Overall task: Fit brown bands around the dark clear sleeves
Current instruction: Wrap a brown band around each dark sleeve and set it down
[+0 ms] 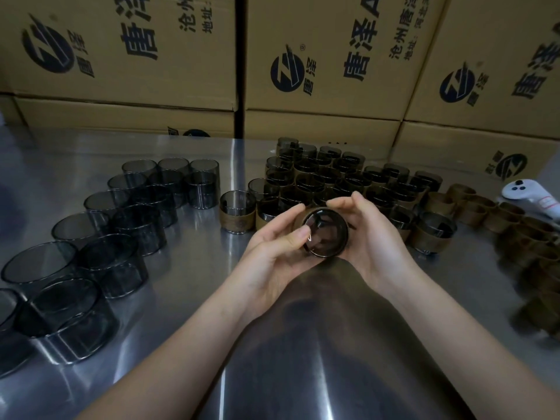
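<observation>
The left hand [277, 248] and the right hand [374, 237] both curl around one dark sleeve [328, 237] wearing a brown band [302, 219]. The band is best pushed evenly all around, so that it sits straight.

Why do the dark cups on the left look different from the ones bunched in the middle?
The left sleeves are bare, dark and clear; the middle sleeves each wear a brown band. The left sleeves stand in loose rows; the middle sleeves crowd together in a cluster. Both are dark, see-through and stand on the metal table.

Steel table [75, 153]; printed cardboard boxes [333, 56] stacked behind; white controller [528, 197] at right edge.
</observation>
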The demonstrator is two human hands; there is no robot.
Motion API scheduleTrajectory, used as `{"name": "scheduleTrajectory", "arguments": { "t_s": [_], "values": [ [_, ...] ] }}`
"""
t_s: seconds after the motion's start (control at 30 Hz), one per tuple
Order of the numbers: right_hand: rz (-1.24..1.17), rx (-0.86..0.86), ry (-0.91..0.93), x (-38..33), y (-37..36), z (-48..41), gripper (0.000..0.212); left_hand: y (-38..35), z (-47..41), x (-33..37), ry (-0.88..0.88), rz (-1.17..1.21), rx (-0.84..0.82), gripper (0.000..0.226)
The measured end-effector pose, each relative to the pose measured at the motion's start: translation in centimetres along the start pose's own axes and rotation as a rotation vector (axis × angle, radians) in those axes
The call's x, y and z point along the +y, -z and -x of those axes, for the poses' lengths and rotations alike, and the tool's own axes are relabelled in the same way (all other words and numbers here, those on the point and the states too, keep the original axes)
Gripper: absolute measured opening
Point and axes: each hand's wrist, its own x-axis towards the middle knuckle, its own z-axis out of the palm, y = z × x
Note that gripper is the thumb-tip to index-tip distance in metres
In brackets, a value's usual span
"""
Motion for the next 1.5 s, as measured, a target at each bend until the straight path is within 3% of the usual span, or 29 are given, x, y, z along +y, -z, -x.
{"name": "scheduleTrajectory", "arguments": {
  "t_s": [0.23, 0.37, 0.57, 0.7, 1.0, 1.1, 1.5],
  "values": [
    [-0.076, 0.121, -0.108, 0.7, -1.1, 0.7, 0.044, -1.0, 0.4, -0.9, 0.025, -0.153, -0.055, 0.065],
    [-0.061, 0.142, -0.07, 0.9, -1.8, 1.3, 0.038, -2.2, 0.8, -1.2, 0.057, -0.183, 0.033, 0.054],
    [-0.042, 0.126, -0.047, 1.8, -4.1, 2.6, 0.041, -2.6, 1.3, -1.4, 0.109, -0.102, 0.287, 0.076],
    [-0.021, 0.152, -0.021, 1.6, -5.0, 2.9, 0.042, -2.6, 1.4, -1.1, 0.143, -0.047, 0.322, 0.075],
    [0.056, 0.214, 0.055, 2.0, -5.3, 2.6, 0.038, -2.5, 0.9, -1.4, 0.026, -0.229, 0.385, 0.068],
    [0.044, 0.189, 0.078, 1.9, -4.9, 2.3, 0.043, -2.6, 0.7, -1.3, -0.048, -0.294, 0.407, 0.055],
    [0.049, 0.095, 0.228, 2.1, -4.4, 2.1, 0.051, -2.4, 0.6, -1.5, -0.151, -0.406, 0.384, 0.056]
  ]
}}
